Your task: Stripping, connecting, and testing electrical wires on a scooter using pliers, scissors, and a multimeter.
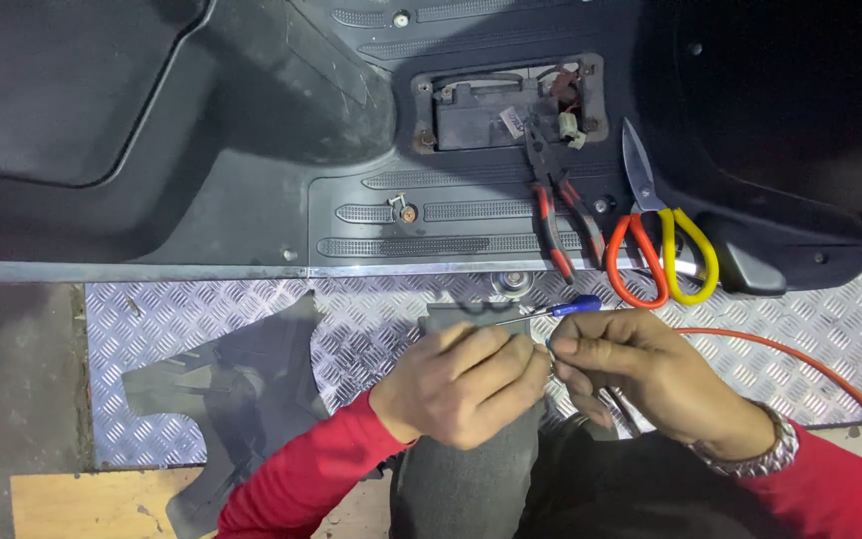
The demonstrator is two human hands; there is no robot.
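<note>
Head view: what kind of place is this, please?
Probably a scooter repair shop: an opened scooter floorboard, pliers and scissors lying on it, and a checker-plate lift beneath.

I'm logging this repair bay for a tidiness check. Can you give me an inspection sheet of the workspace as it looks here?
Surface: chequer-plate metal floor, scooter footboard above it.
Job's things: left hand and right hand meet over something small, hidden; blue-handled screwdriver lies just beyond them.
Clutter: red-handled pliers, orange-and-yellow shears, loose black panel.
Grippers: both hands closed, fingertips together.
Cables: orange cable trailing right; wires in the open compartment.
Surroundings: concrete floor.
</note>
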